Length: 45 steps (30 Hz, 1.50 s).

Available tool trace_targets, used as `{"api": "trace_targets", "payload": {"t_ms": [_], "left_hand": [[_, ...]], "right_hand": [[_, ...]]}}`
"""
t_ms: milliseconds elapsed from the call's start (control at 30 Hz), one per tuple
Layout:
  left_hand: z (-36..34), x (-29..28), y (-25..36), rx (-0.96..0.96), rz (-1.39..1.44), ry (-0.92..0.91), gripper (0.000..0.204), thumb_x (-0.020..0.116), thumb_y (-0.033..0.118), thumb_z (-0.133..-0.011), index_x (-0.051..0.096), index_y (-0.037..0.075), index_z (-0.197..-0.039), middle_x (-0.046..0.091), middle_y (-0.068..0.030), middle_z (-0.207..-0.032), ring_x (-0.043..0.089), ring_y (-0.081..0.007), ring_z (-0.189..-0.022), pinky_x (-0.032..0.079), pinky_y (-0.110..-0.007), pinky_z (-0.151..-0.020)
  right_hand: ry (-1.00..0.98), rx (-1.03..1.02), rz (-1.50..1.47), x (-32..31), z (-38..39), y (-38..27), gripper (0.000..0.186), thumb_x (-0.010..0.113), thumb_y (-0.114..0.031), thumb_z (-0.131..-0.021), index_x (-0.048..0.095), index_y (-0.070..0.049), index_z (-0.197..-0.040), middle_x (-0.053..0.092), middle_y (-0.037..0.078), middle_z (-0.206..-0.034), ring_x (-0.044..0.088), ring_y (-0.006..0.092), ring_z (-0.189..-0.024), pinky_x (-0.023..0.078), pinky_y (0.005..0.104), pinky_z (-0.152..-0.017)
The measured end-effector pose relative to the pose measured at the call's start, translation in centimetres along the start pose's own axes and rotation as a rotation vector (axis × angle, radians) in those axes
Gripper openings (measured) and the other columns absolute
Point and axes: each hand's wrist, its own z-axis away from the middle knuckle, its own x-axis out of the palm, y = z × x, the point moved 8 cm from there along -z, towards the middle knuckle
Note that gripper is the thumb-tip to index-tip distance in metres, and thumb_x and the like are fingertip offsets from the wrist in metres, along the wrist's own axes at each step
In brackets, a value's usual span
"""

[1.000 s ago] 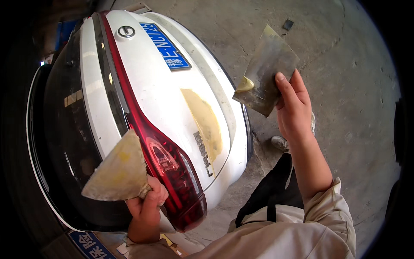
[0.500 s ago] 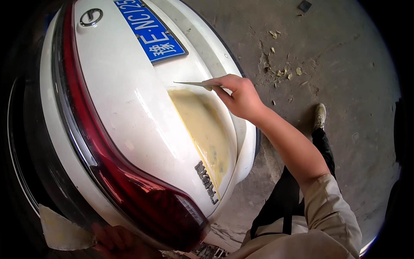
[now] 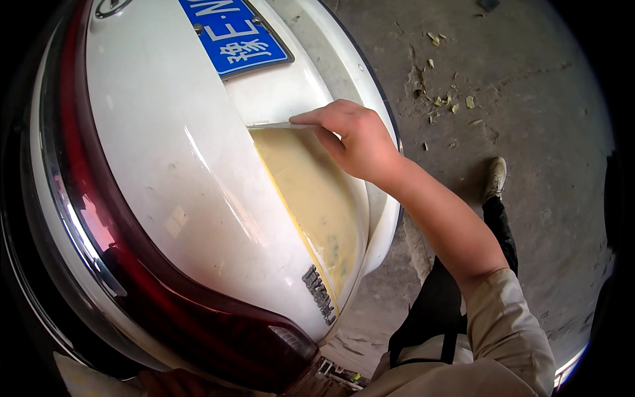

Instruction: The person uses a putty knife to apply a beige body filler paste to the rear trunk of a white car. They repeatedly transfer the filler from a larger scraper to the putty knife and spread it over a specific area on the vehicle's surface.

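Nearest, at the bottom edge, the left hand is only partly in view under the car's red tail lamp. It sits beside a pale, filler-smeared board at the lower left, but whether it grips the board cannot be told, since the lamp and the frame edge hide the fingers. Held low and off to the side, the board seems kept ready as a stock of filler within reach.

Further on, the right forearm in a beige sleeve reaches up and left across the white trunk lid. The right hand is closed around a thin spreader, fingers pressing flat along its back. The blade lies edge-down at the far end of the yellow filler patch, touching the panel, so the pressure runs evenly over the blade's width.

The patch runs down the right side of the lid, from the blade to near a chrome badge. Past the hand, far left, is a blue plate.

The lid is glossy and curved, with a dull patch. To the right is a rough concrete floor, dusty, with scraps scattered far off and the person's shoe nearer.
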Motion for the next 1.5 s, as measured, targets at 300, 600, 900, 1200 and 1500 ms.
{"api": "trace_targets", "payload": {"t_ms": [300,600,900,1200,1500], "left_hand": [[0.0,-0.1,-0.1,0.006,-0.001,-0.059,0.031,0.052,0.022,-0.100,0.035,0.010,-0.077,0.029,0.0010,-0.067,0.026,-0.0117,-0.052,0.026,-0.028,-0.047],[0.4,0.1,0.0,-0.034,0.004,-0.064,0.031,0.054,0.024,-0.098,0.037,0.009,-0.078,0.031,-0.0002,-0.068,0.026,-0.0119,-0.052,0.027,-0.028,-0.046],[2.6,-0.5,0.1,-0.424,-0.306,-0.464,0.036,0.044,0.035,-0.099,0.046,0.001,-0.089,0.053,-0.0106,-0.068,0.046,-0.0147,-0.044,0.037,-0.026,-0.039],[4.7,3.9,-2.8,-0.865,-0.510,-1.052,0.034,0.046,0.018,-0.101,0.061,-0.002,-0.079,0.064,-0.0039,-0.069,0.055,-0.0093,-0.053,0.044,-0.025,-0.051],[5.0,3.3,-2.6,-0.814,-0.443,-1.027,0.036,0.044,0.021,-0.103,0.054,-0.001,-0.076,0.062,-0.0055,-0.068,0.052,-0.0084,-0.050,0.042,-0.024,-0.046]], "right_hand": [[0.015,0.028,0.023,0.8,0.6,-0.3,0.028,0.063,0.000,-0.079,0.071,-0.013,-0.102,0.069,0.007,-0.086,0.063,0.0274,-0.086,0.051,0.0387,-0.076],[0.230,0.216,-0.127,-2.7,2.3,0.4,0.020,0.060,-0.002,-0.086,0.070,-0.009,-0.103,0.068,0.011,-0.084,0.064,0.0253,-0.075,0.052,0.0317,-0.069],[0.380,0.156,-0.631,-9.7,5.5,-9.7,0.018,0.061,0.001,-0.092,0.060,0.006,-0.108,0.066,0.007,-0.098,0.059,0.0100,-0.087,0.046,0.0225,-0.079],[0.242,-0.183,-0.541,-13.6,8.8,-24.4,0.041,0.056,-0.006,-0.095,0.044,-0.003,-0.133,0.061,0.019,-0.120,0.062,0.0280,-0.103,0.049,0.0400,-0.090],[0.441,-0.411,-0.455,-15.4,9.0,-29.0,0.032,0.051,-0.005,-0.096,0.051,0.007,-0.125,0.065,0.022,-0.110,0.066,0.0244,-0.087,0.054,0.0320,-0.077]]}}
